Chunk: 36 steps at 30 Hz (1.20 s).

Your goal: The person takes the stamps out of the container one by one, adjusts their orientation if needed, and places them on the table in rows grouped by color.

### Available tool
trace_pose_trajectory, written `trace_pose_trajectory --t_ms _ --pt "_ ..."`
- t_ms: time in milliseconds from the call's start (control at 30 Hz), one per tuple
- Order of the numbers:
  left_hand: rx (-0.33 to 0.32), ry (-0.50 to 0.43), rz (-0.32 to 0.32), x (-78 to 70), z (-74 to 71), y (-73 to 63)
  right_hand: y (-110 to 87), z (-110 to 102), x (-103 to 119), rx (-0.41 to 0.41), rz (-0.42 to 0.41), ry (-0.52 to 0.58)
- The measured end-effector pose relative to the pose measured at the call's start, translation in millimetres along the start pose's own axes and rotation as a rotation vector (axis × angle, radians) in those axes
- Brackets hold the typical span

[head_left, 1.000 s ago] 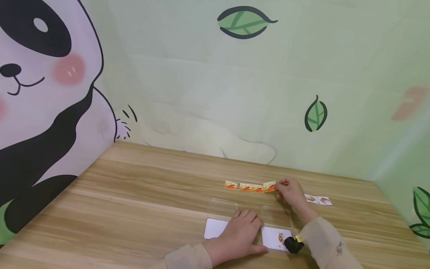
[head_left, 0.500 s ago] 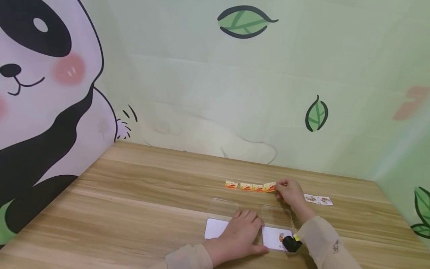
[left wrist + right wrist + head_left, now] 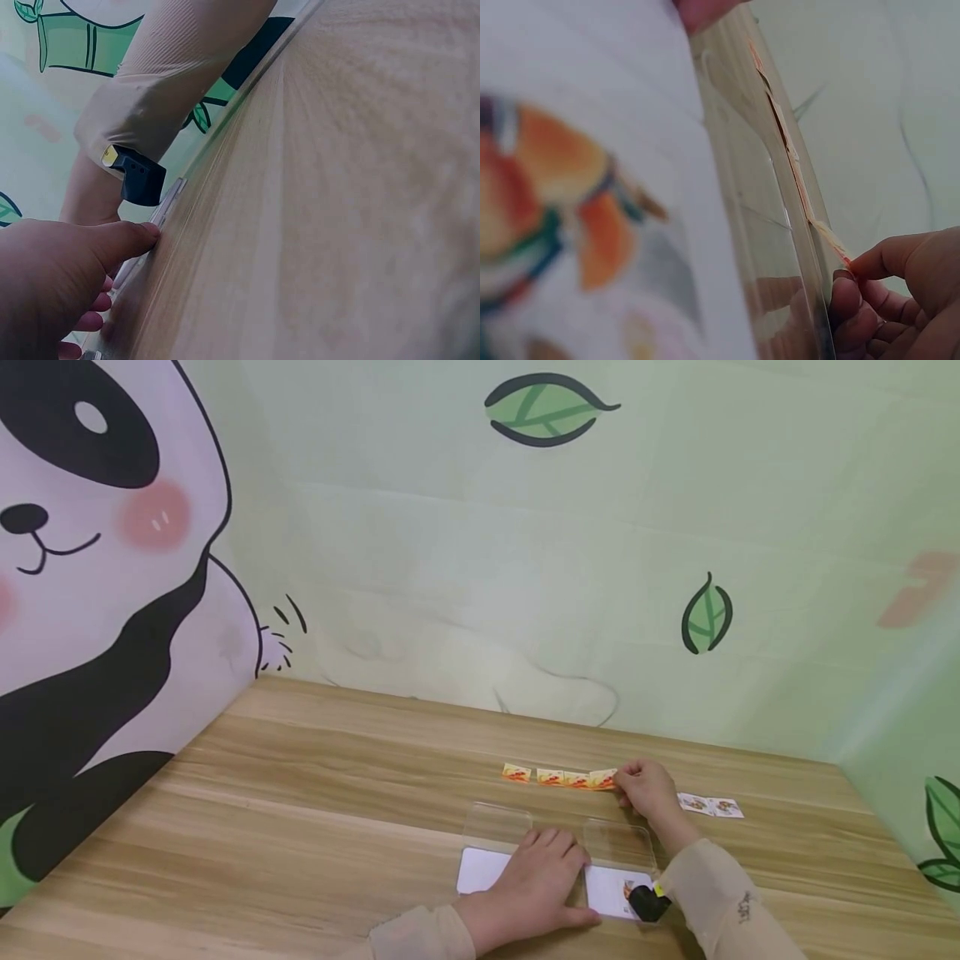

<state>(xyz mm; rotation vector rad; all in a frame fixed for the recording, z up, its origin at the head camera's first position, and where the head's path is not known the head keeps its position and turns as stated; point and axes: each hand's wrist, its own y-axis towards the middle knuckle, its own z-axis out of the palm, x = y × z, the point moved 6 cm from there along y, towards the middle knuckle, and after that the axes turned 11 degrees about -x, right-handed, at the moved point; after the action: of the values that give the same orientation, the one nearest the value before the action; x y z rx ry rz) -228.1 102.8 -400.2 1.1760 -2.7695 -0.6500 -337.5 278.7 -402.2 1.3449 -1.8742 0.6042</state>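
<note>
In the head view a row of small yellow-orange picture cards lies toward the back of the wooden table. My right hand pinches the edge of the rightmost orange card between thumb and fingertips; the right wrist view shows this pinch at the card's end. My left hand lies with relaxed fingers between two clear plastic cases, its thumb and fingertips at the near edge of the right-hand case. This case has a white panel with a colourful picture. The left-hand case shows a white panel, partly covered by my left hand.
Two white picture cards lie right of my right hand. A black wrist camera hangs from the right sleeve, over the right-hand case's corner. Behind the table stands a pale green wall with a panda and leaves.
The rightmost orange card has settled lower, more in line with its neighbours, my right hand still pinching it. My right wrist has shifted slightly left; my left hand stays in place.
</note>
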Motion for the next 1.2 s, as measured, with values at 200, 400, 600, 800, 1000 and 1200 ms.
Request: trace_pose_trajectory --t_ms 200,400,600,800,1000,1200 --pt "-0.021 0.008 0.009 0.0 0.4 -0.7 -0.5 -1.1 0.9 -0.006 -0.005 -0.084" --pt "-0.019 0.001 0.008 -0.6 0.3 -0.7 -0.2 -2.3 1.9 -0.015 -0.009 -0.146" --pt "-0.019 0.002 0.005 -0.8 -1.7 -0.7 -1.6 -3.3 4.4 -0.022 -0.016 -0.177" --pt "-0.028 0.001 0.009 -0.7 -2.9 -1.2 -3.9 -4.2 5.8 -0.028 -0.008 -0.192" --pt "-0.028 0.005 0.011 -0.6 -2.6 -1.0 -4.8 -5.0 5.7 -0.036 -0.008 -0.203" --pt "-0.018 0.006 0.008 -0.3 -1.5 -1.2 -2.3 -4.6 4.0 -0.039 -0.017 -0.224"
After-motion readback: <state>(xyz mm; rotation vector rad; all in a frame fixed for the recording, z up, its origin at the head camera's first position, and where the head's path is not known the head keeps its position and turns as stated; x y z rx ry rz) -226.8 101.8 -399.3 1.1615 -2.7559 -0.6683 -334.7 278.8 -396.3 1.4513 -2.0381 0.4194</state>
